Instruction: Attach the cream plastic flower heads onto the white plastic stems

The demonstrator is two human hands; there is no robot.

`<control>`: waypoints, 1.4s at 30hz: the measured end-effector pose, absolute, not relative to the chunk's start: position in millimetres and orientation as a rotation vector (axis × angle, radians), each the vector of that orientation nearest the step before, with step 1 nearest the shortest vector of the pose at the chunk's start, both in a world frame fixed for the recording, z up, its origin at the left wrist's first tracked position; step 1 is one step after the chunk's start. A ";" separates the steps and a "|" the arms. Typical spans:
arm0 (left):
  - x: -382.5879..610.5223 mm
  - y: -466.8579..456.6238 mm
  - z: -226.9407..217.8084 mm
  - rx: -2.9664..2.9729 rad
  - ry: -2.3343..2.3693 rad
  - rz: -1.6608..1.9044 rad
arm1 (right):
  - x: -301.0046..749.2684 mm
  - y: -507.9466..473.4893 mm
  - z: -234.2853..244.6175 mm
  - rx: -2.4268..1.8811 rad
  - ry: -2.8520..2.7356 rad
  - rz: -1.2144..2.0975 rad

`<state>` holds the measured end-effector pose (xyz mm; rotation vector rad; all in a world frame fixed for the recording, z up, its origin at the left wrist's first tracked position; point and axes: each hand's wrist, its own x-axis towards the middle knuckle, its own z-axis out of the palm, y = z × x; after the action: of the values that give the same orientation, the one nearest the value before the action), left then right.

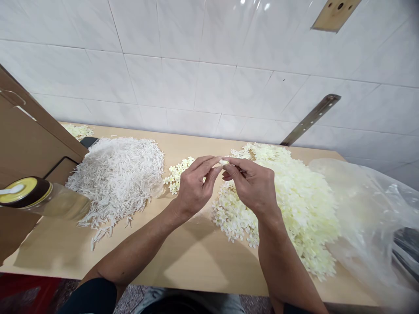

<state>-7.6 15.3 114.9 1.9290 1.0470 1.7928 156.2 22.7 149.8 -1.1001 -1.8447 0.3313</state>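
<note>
My left hand point(195, 187) and my right hand point(252, 185) meet above the middle of the wooden table point(183, 257). Both pinch one small cream flower piece point(224, 162) between their fingertips. Under and right of the hands lies a large pile of cream artificial flowers point(294, 205). A smaller cluster of the same flowers point(178, 172) sits just left of my left hand. Further left is a heap of thin white stems point(118, 176).
A bottle with a yellow-and-brown cap point(36, 196) lies at the left edge. A brown wooden panel point(29, 139) leans at the far left. A clear plastic bag point(369, 218) covers the right end. A white tiled wall point(209, 65) stands behind the table.
</note>
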 end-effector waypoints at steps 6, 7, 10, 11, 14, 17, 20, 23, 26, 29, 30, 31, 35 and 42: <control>-11.5 16.2 115.8 1.992 1.111 1.897 | 153.5 18.7 149.6 -1.090 -1.730 0.501; -11.9 16.2 116.2 2.027 1.109 1.907 | 153.4 18.3 149.4 -1.085 -1.710 0.502; -12.0 15.9 117.0 2.132 1.056 1.900 | 153.3 16.5 149.8 -1.068 -1.687 0.499; -11.4 15.5 116.9 2.129 1.036 1.888 | 153.0 15.8 150.0 -1.057 -1.684 0.504; -7.9 12.8 115.4 1.976 0.986 1.823 | 150.4 14.0 148.9 -0.981 -1.652 0.566; -2.8 8.3 115.3 1.683 0.919 1.735 | 146.4 15.1 144.4 -0.899 -1.589 0.633; 0.9 5.7 118.9 1.426 0.832 1.634 | 144.6 20.1 139.8 -0.865 -1.568 0.598; 1.0 7.9 122.8 1.291 0.736 1.528 | 146.7 26.9 138.5 -0.864 -1.645 0.424; -1.4 12.8 122.7 1.203 0.698 1.453 | 150.1 32.5 138.5 -0.878 -1.748 0.228; -3.3 16.2 119.6 1.152 0.730 1.399 | 152.0 34.9 137.8 -0.900 -1.818 0.168; -3.3 16.7 118.5 1.145 0.741 1.391 | 152.2 34.9 137.7 -0.925 -1.835 0.177; -3.2 16.9 117.6 1.143 0.752 1.389 | 152.3 34.5 137.7 -0.960 -1.845 0.197; -2.0 14.7 117.7 1.195 0.834 1.398 | 151.7 30.6 139.5 -1.097 -1.832 0.295; -1.8 10.1 124.3 1.247 0.908 1.396 | 148.9 24.7 141.5 -1.108 -1.842 0.235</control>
<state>-1.8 10.1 124.3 1.2468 0.9082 1.3960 148.9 24.7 141.5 -1.1082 -1.8424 0.2348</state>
